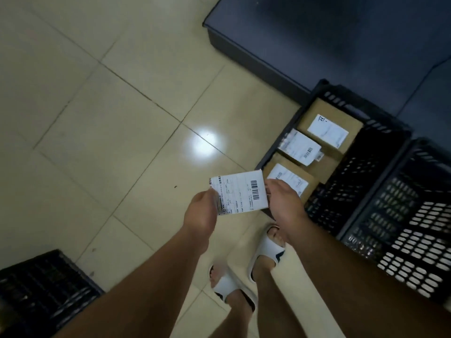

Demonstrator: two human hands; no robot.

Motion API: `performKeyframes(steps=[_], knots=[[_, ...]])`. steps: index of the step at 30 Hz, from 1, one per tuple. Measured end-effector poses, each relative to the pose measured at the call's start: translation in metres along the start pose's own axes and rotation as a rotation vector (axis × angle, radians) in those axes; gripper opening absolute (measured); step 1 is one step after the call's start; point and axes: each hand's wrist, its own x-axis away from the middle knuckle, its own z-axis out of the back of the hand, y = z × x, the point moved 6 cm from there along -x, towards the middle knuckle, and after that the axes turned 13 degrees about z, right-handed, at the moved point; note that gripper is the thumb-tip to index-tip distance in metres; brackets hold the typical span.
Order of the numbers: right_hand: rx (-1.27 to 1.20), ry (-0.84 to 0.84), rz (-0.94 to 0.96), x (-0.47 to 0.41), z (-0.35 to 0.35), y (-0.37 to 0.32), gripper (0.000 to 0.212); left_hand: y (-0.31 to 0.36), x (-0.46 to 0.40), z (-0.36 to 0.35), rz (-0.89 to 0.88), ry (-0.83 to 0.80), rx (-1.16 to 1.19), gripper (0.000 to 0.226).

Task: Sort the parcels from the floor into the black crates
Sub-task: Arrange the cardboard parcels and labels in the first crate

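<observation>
- Head view, looking down past two bare forearms at a beige tiled floor (97,118).
- Small white parcel (240,195) held up over the floor between both hands, shipping label with barcode facing up.
- Left hand (201,213) pinching the parcel's left edge, thumb on top, fingers curled beneath.
- Right hand (284,203) gripping the parcel's right edge, fingers bent around it.
- Black crate (361,152) just right of the parcel, holding three labelled cardboard boxes (327,129) packed close together.
- Second black crate (415,215) touching the first on its right side; contents too dark to tell.
- Third black crate (41,289) at lower left, well apart from the others.
- White slides (266,252) on both feet, below the hands.
- Dark grey platform (317,40) at upper right, behind the crates.
</observation>
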Motion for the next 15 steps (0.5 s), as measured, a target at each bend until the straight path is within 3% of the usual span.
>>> performKeyframes(steps=[7, 15], knots=[[-0.225, 0.184, -0.073, -0.028, 0.095, 0.034, 0.03, 0.045, 0.016, -0.101, -0.142, -0.001, -0.217, 0.023], [-0.157, 0.452, -0.189, -0.056, 0.16, 0.081, 0.022, 0.057, 0.006, -0.203, -0.11, -0.149, -0.488, 0.034]])
